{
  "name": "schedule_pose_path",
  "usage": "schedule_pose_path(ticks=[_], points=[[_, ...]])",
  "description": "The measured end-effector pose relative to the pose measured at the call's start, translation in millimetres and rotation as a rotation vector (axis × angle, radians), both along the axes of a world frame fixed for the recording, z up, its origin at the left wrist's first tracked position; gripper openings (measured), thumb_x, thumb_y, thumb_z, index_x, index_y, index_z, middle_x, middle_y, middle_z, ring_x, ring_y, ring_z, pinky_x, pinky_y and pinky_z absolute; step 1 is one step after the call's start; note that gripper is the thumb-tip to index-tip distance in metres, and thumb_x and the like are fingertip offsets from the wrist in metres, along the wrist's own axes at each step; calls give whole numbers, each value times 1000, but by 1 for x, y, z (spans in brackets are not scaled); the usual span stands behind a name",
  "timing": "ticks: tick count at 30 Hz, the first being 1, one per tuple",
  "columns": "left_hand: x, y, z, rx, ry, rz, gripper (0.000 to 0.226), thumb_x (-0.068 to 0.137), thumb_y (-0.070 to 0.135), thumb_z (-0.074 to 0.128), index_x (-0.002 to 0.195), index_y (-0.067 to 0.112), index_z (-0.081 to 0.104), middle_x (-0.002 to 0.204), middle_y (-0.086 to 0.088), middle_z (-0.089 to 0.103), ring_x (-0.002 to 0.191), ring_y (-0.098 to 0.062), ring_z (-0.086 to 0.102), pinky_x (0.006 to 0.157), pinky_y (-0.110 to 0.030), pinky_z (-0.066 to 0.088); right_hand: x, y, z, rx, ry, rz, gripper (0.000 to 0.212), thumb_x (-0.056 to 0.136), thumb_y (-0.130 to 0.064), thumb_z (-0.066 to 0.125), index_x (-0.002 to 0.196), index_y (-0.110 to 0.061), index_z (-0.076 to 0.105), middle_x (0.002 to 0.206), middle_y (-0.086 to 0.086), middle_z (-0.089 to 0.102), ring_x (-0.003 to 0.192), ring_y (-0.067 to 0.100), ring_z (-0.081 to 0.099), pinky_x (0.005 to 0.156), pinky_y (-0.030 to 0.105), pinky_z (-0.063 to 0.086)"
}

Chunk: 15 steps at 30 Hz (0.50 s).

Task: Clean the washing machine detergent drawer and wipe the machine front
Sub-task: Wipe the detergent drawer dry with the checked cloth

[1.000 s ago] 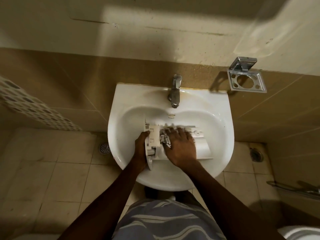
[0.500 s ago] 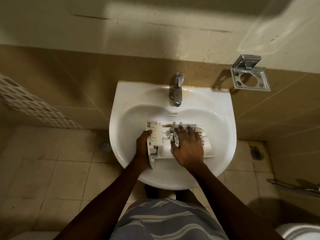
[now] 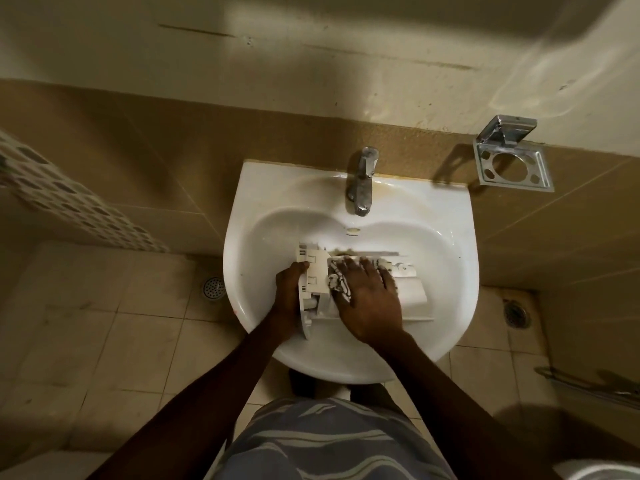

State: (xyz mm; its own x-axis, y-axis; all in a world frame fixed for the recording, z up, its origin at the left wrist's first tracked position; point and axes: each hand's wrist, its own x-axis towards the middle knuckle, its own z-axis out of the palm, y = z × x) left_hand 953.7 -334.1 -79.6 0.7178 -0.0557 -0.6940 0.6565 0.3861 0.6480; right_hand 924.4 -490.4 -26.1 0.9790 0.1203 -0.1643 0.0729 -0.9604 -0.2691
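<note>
Right hand (image 3: 367, 303) slid left, pressing cloth (image 3: 337, 282) onto drawer (image 3: 412, 296).

Single head-worn view, steep downward look.
The wide-angle camera hangs close above the wash basin (image 3: 239, 209), which fills mid-frame, and faces the tiled wall (image 3: 138, 150) behind the tap (image 3: 362, 188); floor tiles (image 3: 104, 341) spread along both sides.

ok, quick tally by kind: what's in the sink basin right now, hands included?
detergent drawer: 1
patterned cloth: 1
hands: 2 (left hand holding the drawer's end, right hand pressing the cloth on it)
Total: 4
</note>
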Motion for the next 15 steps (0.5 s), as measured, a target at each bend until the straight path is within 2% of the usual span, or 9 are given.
schedule_pose_path(ticks=[3,6,8,10,12,13,15], points=[[2,2,-6,-13,7,-16,81,56,55,68,122,7,65,105,-22,67,81,-31,64,63,-34,51,-10,-30,5,-3,15,36,60,98,-51,31,151,-24,36,155,-1,38,147,22,28,121,36,8],[4,5,-10,-45,25,-32,83,54,52,69,122,4,64,101,-21,64,75,-28,61,61,-32,48,1,-64,3,-65,-13,-159,66,92,-53,30,142,-16,49,146,10,50,139,30,41,118,46,21],[6,7,-12,-80,62,-59,79,54,49,69,120,7,65,98,-19,64,72,-27,58,62,-32,44,17,-54,-3,-167,3,-198,65,91,-52,30,139,-13,53,144,12,53,136,33,44,115,49,28],[6,5,-12,-114,72,-69,74,57,47,68,120,7,66,97,-17,66,72,-27,58,65,-32,43,31,-24,-6,-167,65,-150,66,93,-50,29,147,-13,42,153,12,41,142,32,34,118,47,23],[5,1,-10,-181,46,-19,61,66,41,65,116,7,67,95,-16,68,73,-25,61,66,-33,43,33,1,-6,-98,122,-12,64,98,-51,30,153,-18,30,160,7,29,148,27,23,121,44,16],[4,1,-10,-197,42,16,56,70,38,63,116,7,67,95,-16,68,74,-25,62,67,-33,44,29,5,-4,-55,121,48,62,99,-51,32,153,-20,30,159,5,30,148,25,24,120,42,17],[5,1,-15,-154,47,41,63,70,40,64,122,3,64,103,-21,65,75,-27,61,66,-34,44,19,-10,2,23,51,82,55,98,-51,35,148,-26,40,151,2,44,141,25,37,116,40,24]])
